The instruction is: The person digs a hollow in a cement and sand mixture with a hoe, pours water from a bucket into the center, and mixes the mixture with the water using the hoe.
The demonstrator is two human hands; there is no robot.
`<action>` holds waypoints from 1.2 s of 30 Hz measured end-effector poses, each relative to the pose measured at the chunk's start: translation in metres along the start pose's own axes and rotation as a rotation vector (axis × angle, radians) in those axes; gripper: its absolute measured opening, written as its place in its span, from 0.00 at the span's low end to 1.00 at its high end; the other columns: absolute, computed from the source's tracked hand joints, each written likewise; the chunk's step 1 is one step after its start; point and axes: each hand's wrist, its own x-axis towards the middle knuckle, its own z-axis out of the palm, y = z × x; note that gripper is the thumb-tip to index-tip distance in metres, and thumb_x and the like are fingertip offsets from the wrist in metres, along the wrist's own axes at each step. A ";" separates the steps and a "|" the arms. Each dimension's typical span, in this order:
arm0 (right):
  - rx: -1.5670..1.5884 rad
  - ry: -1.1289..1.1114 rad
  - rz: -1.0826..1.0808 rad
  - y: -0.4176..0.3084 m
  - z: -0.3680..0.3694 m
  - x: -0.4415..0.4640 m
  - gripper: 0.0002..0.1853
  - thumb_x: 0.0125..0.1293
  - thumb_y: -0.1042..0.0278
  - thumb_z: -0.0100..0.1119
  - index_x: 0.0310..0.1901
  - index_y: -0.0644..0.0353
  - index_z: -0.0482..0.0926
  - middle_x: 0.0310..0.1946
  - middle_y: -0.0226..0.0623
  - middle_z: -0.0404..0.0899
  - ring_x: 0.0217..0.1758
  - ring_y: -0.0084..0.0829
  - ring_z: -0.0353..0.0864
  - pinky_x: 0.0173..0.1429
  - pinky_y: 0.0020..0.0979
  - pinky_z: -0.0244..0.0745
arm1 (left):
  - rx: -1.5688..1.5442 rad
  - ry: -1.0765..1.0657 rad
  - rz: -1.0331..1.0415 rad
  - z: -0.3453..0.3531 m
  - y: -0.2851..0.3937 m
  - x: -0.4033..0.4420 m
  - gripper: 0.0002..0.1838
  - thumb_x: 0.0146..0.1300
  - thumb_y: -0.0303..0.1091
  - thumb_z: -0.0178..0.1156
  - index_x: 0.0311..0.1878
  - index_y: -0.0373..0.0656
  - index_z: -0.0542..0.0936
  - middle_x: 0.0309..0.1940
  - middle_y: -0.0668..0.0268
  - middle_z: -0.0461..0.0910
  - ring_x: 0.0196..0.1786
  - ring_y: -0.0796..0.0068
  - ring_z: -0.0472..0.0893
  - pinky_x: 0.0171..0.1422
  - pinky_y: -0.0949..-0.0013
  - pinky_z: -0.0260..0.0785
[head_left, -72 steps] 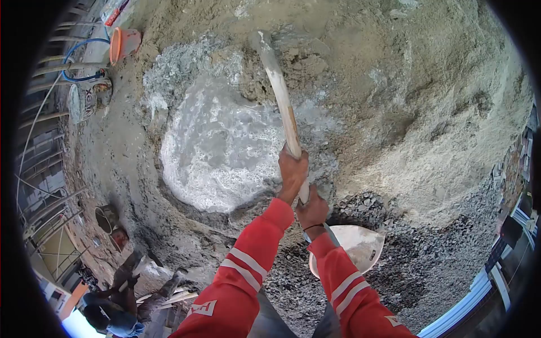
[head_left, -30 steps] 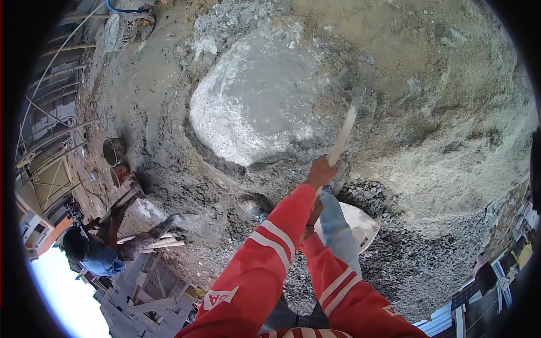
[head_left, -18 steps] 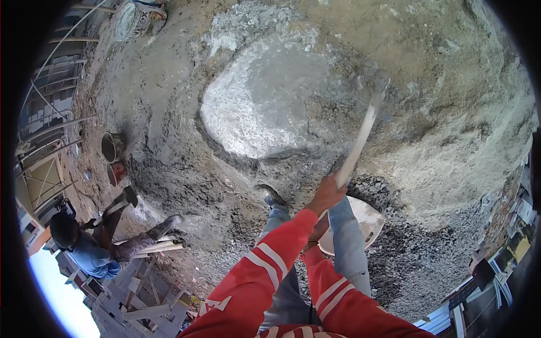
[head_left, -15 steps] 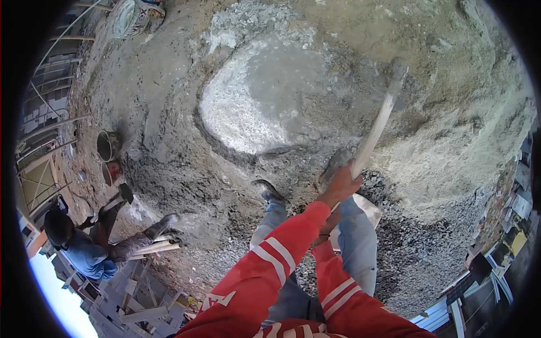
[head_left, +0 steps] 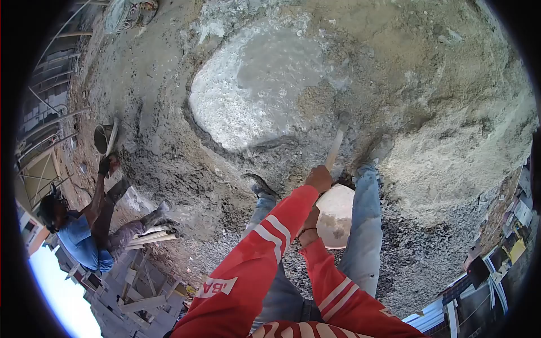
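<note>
A long wooden handle [head_left: 336, 147] runs forward from my fists to a grey-caked end at the near right of the wet mix; whether a hoe or shovel blade is fixed there, I cannot tell. My left hand [head_left: 319, 179] wraps round the handle farther forward. Nearer my body, my right hand [head_left: 310, 218] is closed, apparently on the rear of the same handle, which my left arm hides in part. Beyond the tool's end lies a pool of grey, watery mix [head_left: 276, 73], with paler wet material along its left side.
Between my legs stands a pale bucket [head_left: 337, 217]. Gravel [head_left: 417, 248] lies to the right, below a sandy heap [head_left: 462, 158]. At left, a co-worker in a blue shirt [head_left: 81, 239] reaches toward a dark bucket [head_left: 102, 139]. Another bucket [head_left: 121, 16] stands at the upper left.
My hands and the tool have come back and left, drawing its end nearer. My right foot has moved forward, exposing more of the pale bucket. The co-worker's arm has stretched toward the dark bucket.
</note>
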 end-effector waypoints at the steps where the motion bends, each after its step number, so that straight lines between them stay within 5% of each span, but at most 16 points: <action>1: -0.091 -0.055 -0.119 0.013 -0.008 0.018 0.14 0.61 0.62 0.63 0.39 0.65 0.77 0.29 0.34 0.81 0.29 0.28 0.81 0.32 0.29 0.77 | -0.027 -0.060 -0.032 -0.009 0.011 0.003 0.13 0.54 0.31 0.57 0.38 0.29 0.79 0.38 0.42 0.81 0.38 0.49 0.84 0.42 0.55 0.78; 2: 0.176 0.025 0.223 -0.088 0.002 -0.015 0.09 0.63 0.66 0.56 0.36 0.65 0.76 0.26 0.36 0.80 0.23 0.29 0.80 0.26 0.31 0.76 | -0.060 -0.122 -0.069 -0.014 0.020 0.006 0.13 0.52 0.31 0.58 0.35 0.29 0.80 0.36 0.42 0.82 0.34 0.51 0.85 0.40 0.58 0.78; 3: 0.187 0.016 0.223 -0.108 -0.008 -0.012 0.09 0.63 0.66 0.56 0.36 0.65 0.76 0.26 0.36 0.80 0.23 0.29 0.80 0.26 0.31 0.76 | -0.049 -0.113 -0.071 -0.016 0.028 0.012 0.13 0.52 0.31 0.58 0.35 0.29 0.80 0.36 0.42 0.82 0.34 0.51 0.85 0.40 0.58 0.78; 5: 0.442 -0.195 0.418 -0.142 -0.040 0.004 0.05 0.61 0.72 0.52 0.32 0.64 0.75 0.21 0.36 0.77 0.16 0.28 0.75 0.18 0.33 0.70 | -0.533 -0.374 -0.149 -0.016 0.048 0.029 0.09 0.53 0.30 0.59 0.33 0.32 0.76 0.16 0.59 0.73 0.21 0.63 0.78 0.24 0.57 0.72; 9: 0.164 -0.195 0.461 -0.257 -0.072 -0.039 0.03 0.54 0.78 0.56 0.28 0.62 0.71 0.18 0.35 0.73 0.13 0.25 0.71 0.14 0.31 0.61 | -0.986 -0.293 -0.318 -0.037 0.092 0.033 0.10 0.55 0.33 0.61 0.26 0.35 0.77 0.17 0.60 0.74 0.15 0.64 0.75 0.22 0.61 0.70; 12: -0.234 -0.282 0.323 -0.266 -0.120 -0.057 0.06 0.52 0.79 0.56 0.33 0.66 0.74 0.21 0.42 0.77 0.18 0.36 0.77 0.21 0.36 0.70 | -1.362 -0.159 -0.301 -0.040 0.089 0.070 0.08 0.56 0.31 0.61 0.29 0.36 0.77 0.16 0.62 0.71 0.15 0.67 0.72 0.20 0.62 0.69; 14: -0.489 -0.343 -0.419 -0.233 -0.169 -0.039 0.15 0.49 0.76 0.59 0.41 0.69 0.76 0.26 0.48 0.81 0.28 0.47 0.83 0.34 0.40 0.76 | -1.418 -0.062 -0.357 -0.040 0.093 0.081 0.07 0.55 0.30 0.62 0.29 0.36 0.76 0.16 0.63 0.70 0.16 0.68 0.71 0.20 0.63 0.68; 15: -0.563 -0.429 -0.308 -0.229 -0.192 -0.017 0.20 0.48 0.75 0.60 0.45 0.67 0.76 0.29 0.50 0.81 0.34 0.49 0.82 0.40 0.41 0.76 | -1.476 0.036 -0.414 -0.038 0.096 0.083 0.07 0.55 0.28 0.63 0.30 0.37 0.75 0.16 0.64 0.69 0.16 0.70 0.70 0.20 0.64 0.68; 18: -0.802 -0.500 -0.236 -0.197 -0.242 0.064 0.22 0.47 0.70 0.60 0.48 0.59 0.77 0.33 0.49 0.82 0.39 0.51 0.82 0.45 0.43 0.77 | -1.469 0.135 -0.330 -0.021 0.104 0.085 0.07 0.55 0.26 0.63 0.29 0.37 0.74 0.16 0.66 0.67 0.15 0.72 0.68 0.20 0.66 0.67; 24: -1.005 -0.188 -0.490 -0.143 -0.220 0.153 0.21 0.47 0.68 0.64 0.47 0.54 0.76 0.29 0.48 0.81 0.34 0.53 0.81 0.40 0.49 0.75 | -1.357 0.371 -0.272 -0.056 0.150 0.108 0.07 0.55 0.25 0.62 0.30 0.40 0.72 0.18 0.69 0.67 0.16 0.77 0.66 0.21 0.69 0.66; 31: -0.720 -0.079 -0.594 -0.257 -0.139 0.218 0.22 0.48 0.71 0.65 0.47 0.57 0.73 0.32 0.53 0.80 0.37 0.56 0.80 0.42 0.50 0.75 | -1.129 0.394 0.320 -0.154 0.260 0.189 0.07 0.59 0.26 0.61 0.34 0.38 0.71 0.19 0.68 0.68 0.16 0.78 0.68 0.18 0.72 0.66; 34: -0.618 -0.071 -0.557 -0.299 -0.114 0.265 0.18 0.49 0.72 0.62 0.44 0.63 0.75 0.35 0.57 0.80 0.43 0.56 0.79 0.46 0.47 0.75 | -1.034 0.485 0.367 -0.129 0.276 0.253 0.08 0.59 0.27 0.61 0.35 0.34 0.71 0.19 0.66 0.71 0.16 0.75 0.72 0.19 0.70 0.68; 36: -0.618 -0.035 -0.420 -0.283 -0.102 0.268 0.18 0.50 0.70 0.61 0.45 0.60 0.76 0.36 0.56 0.80 0.42 0.57 0.80 0.47 0.49 0.76 | -0.544 0.566 0.233 -0.110 0.269 0.297 0.10 0.57 0.28 0.61 0.33 0.29 0.73 0.20 0.60 0.75 0.18 0.71 0.76 0.20 0.66 0.70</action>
